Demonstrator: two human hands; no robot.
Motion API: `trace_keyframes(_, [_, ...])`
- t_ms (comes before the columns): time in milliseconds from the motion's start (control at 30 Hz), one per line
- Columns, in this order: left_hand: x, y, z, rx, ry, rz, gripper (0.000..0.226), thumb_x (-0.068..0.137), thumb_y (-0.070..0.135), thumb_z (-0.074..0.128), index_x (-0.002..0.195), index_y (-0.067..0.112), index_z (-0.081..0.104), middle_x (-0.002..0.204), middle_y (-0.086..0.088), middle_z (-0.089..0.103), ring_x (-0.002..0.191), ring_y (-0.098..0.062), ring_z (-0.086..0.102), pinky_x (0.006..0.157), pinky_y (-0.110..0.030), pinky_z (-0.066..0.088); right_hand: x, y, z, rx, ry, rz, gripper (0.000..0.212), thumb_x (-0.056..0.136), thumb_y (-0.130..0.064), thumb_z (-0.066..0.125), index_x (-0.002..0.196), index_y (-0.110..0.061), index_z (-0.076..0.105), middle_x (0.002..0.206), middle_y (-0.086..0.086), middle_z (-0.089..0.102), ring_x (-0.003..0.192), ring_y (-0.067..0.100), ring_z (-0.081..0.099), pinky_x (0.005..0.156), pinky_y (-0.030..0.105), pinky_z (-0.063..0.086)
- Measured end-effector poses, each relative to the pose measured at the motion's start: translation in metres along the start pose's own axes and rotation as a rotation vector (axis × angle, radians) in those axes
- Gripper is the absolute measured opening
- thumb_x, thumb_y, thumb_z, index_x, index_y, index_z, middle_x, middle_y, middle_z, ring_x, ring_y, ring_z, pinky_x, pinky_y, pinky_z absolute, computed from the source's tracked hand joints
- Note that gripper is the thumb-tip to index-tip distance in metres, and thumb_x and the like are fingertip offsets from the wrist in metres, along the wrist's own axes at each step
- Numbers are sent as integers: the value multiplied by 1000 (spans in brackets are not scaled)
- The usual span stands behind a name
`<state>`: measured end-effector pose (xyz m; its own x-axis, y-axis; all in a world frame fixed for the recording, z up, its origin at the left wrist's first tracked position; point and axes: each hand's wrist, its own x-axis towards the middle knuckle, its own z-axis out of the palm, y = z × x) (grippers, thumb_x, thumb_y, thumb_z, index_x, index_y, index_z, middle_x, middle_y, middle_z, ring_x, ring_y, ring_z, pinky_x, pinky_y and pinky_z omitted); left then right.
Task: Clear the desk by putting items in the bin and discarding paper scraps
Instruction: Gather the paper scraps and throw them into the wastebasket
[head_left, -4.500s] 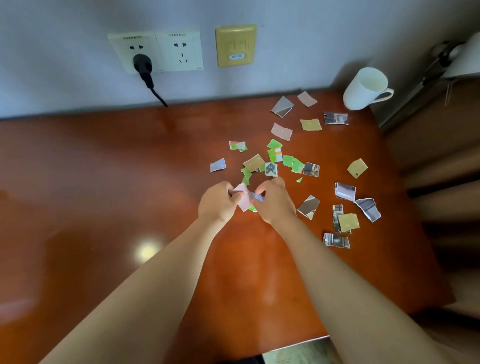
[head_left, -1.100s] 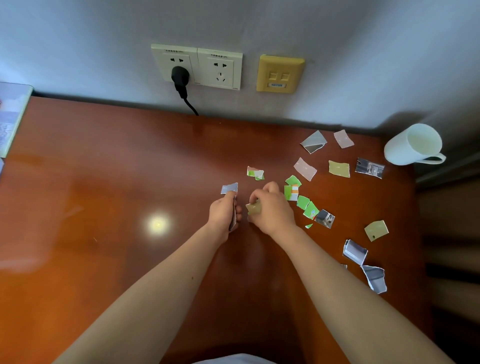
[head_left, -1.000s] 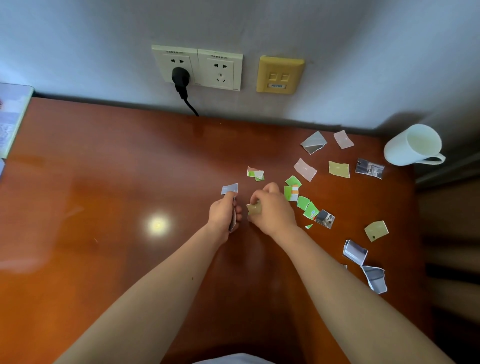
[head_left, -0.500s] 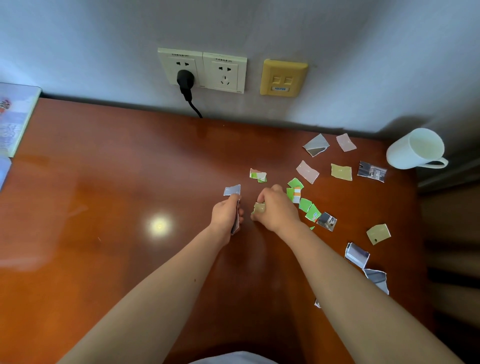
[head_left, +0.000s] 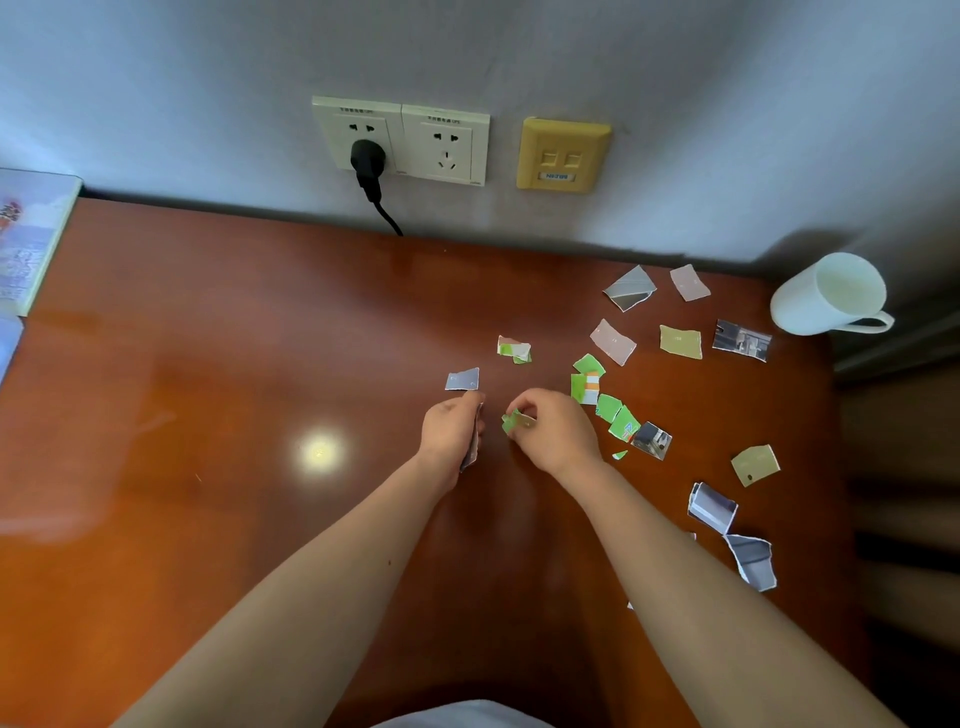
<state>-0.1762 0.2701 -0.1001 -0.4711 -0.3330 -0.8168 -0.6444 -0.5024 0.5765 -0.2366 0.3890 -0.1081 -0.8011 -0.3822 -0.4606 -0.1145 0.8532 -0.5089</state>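
Lighting dim and soft. One round glare spot on the glossy desk (head_left: 208, 364), left of centre; broad pale sheen at the desk's left edge. Mug (head_left: 826, 293) casts a dark shadow on the wall behind. Wide-angle bowing at edges; slight overall softness.

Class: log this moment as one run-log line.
stage: gathering scraps | left hand: holds collected scraps | right hand: pinches green scrap | mug: upright

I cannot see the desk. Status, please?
Left hand shut on collected scraps. Right hand pinching green scrap. Many scraps still on desk. Nothing blocking.
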Motion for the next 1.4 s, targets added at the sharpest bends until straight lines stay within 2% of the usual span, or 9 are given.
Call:
trace_keyframes(167, [0,-6,0,212,25,161,27,88,18,58,67,13,42,39,-3,40,26,-18,31,35,-18,24,-3,2,-5,290,100,132,11,82,-13,65,84,-24,65,84,-6,66,80,17,65,67,32,56])
trace_keyframes(300, [-2,-8,3,532,-12,277,16,84,28,61,93,22,49,42,2,53,29,-21,45,40,-21,37,-6,-1,-13,606,139,263,16,90,-2,56,88,-18,56,87,-1,60,68,12,68,49,21,53])
trace_keyframes(400, [-2,-11,5,850,44,385,25,81,41,64,99,34,49,67,8,63,51,-14,60,55,-28,46,-4,1,-12,447,131,202,12,91,-9,56,93,-20,56,95,-3,59,75,17,65,63,31,54])
trace_keyframes(500, [0,-11,6,1056,113,478,25,80,41,65,100,36,51,85,13,63,79,-12,62,62,-27,44,-2,5,-11,243,101,131,11,92,-16,56,99,-25,57,98,-9,59,87,16,57,74,31,48])
trace_keyframes(600, [3,-8,5,1156,106,520,17,81,40,64,93,35,54,84,14,60,82,-13,61,61,-25,38,-2,8,-10,74,65,43,18,92,-21,57,109,-29,60,111,-11,65,101,17,60,74,30,49])
trace_keyframes(833, [1,-6,7,1047,71,361,24,84,49,52,80,25,53,50,4,60,31,-14,50,52,-25,47,3,4,-9,-97,74,-32,18,93,-27,57,110,-31,64,114,-5,64,99,20,62,72,32,51])
trace_keyframes(1033, [2,-3,8,465,29,221,15,91,24,44,82,12,43,48,-4,50,31,-20,41,40,-22,34,7,-6,-8,-160,129,10,12,92,-33,61,102,-28,67,110,-4,62,95,20,62,66,28,44])
trace_keyframes(1167, [4,0,8,417,0,201,19,96,25,39,81,12,39,46,-5,45,26,-18,36,35,-16,27,8,-9,-10,-207,125,36,8,92,-33,62,96,-28,67,107,-4,62,95,21,61,64,27,38])
trace_keyframes(1400, [3,-1,6,420,2,206,17,90,24,43,77,14,40,44,-3,46,29,-21,38,39,-21,30,9,-11,-10,-274,77,7,9,95,-32,58,96,-25,64,107,-1,61,94,24,61,63,29,38])
